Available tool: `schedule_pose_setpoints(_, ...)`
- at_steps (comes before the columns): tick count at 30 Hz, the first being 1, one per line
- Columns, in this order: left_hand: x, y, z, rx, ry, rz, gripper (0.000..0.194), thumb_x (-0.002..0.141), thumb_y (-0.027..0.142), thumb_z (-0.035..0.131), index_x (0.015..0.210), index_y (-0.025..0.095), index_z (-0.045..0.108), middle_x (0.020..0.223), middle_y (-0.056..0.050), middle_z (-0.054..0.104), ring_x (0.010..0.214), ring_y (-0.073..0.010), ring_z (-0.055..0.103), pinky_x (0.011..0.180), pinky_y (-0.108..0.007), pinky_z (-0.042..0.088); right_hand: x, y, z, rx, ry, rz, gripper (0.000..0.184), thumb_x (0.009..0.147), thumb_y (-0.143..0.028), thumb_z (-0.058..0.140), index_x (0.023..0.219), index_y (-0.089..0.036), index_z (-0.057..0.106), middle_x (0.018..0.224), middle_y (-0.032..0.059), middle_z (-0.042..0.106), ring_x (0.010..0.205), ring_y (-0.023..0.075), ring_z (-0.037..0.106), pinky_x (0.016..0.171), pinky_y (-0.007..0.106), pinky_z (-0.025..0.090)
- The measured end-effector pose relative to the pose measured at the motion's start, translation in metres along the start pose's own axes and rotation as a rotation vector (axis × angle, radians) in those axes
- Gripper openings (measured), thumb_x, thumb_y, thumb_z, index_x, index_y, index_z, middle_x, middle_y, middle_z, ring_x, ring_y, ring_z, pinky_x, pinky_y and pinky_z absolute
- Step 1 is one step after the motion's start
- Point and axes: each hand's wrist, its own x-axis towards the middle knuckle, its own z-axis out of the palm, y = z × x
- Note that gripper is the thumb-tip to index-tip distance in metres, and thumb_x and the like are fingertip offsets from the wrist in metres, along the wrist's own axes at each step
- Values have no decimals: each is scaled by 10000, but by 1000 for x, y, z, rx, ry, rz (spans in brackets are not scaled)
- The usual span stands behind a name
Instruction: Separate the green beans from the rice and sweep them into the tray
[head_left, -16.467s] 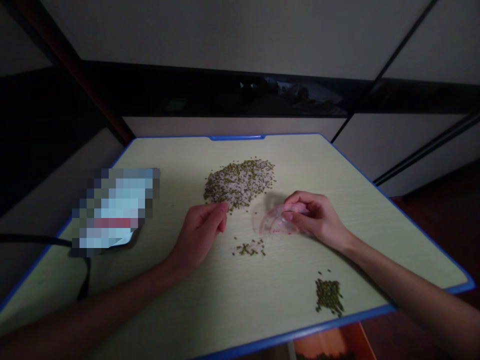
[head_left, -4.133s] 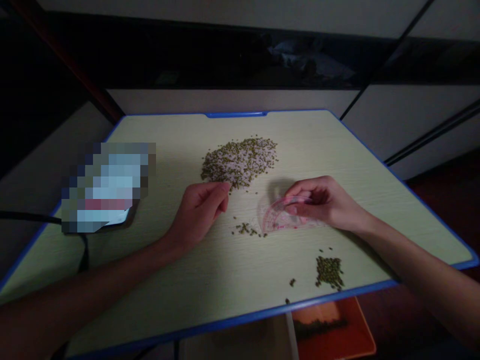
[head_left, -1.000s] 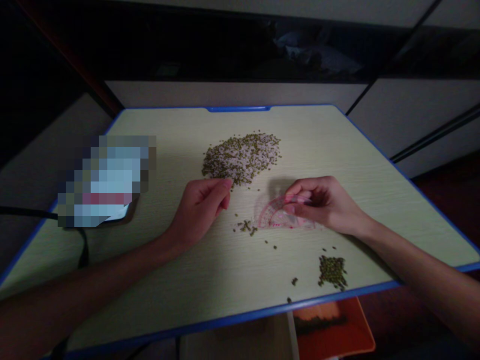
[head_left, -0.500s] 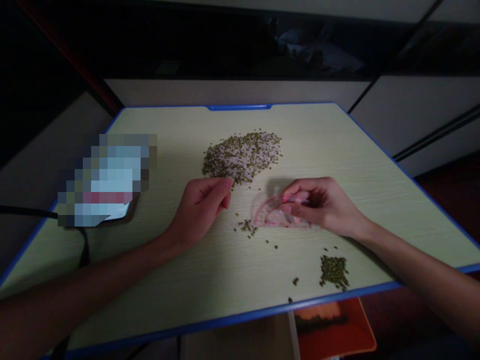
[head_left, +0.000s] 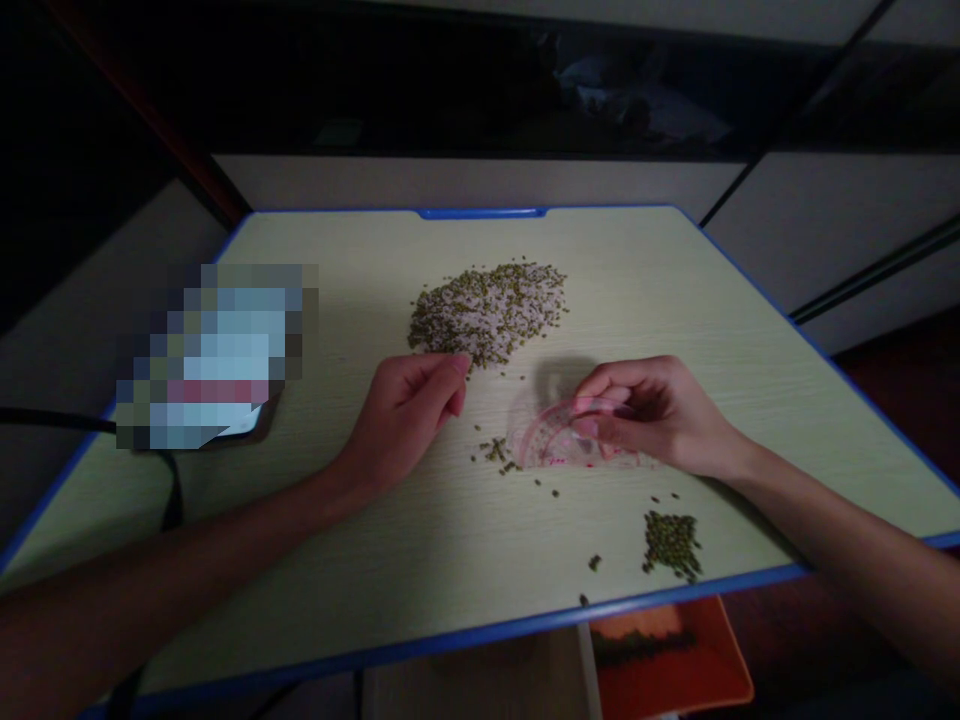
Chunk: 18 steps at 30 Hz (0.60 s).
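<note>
A clear protractor with pink markings is pinched in my right hand, its straight edge facing me. By its left end lies a small scatter of mung beans. My left hand is closed, thumb pressed on the curled fingers, at the near edge of a large pile of green mung beans mixed with white grains like rice. Whatever its fingers may hold is hidden. Nearer to me on the right sits a smaller pile of mung beans.
A phone-like device, mostly blurred out, stands at the left with a black cable. The pale table has a blue rim. Below its front edge are an orange container and a pale one. Cabinets rise behind.
My right hand has moved the protractor slightly to the right and towards me. My left hand keeps its closed shape beside the large pile.
</note>
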Motion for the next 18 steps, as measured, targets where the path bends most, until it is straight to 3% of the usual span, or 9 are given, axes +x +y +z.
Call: schedule_pose_setpoints(18,-1,1,0,-43,-8,28,365,789,224,438,428,177,443,329,69,346,298,-36,301,324,-185,211,0,0,0,-17,24,-12,71,706,-178,647,707,-135,590,452,-17,552,392,67,480,390,175,365)
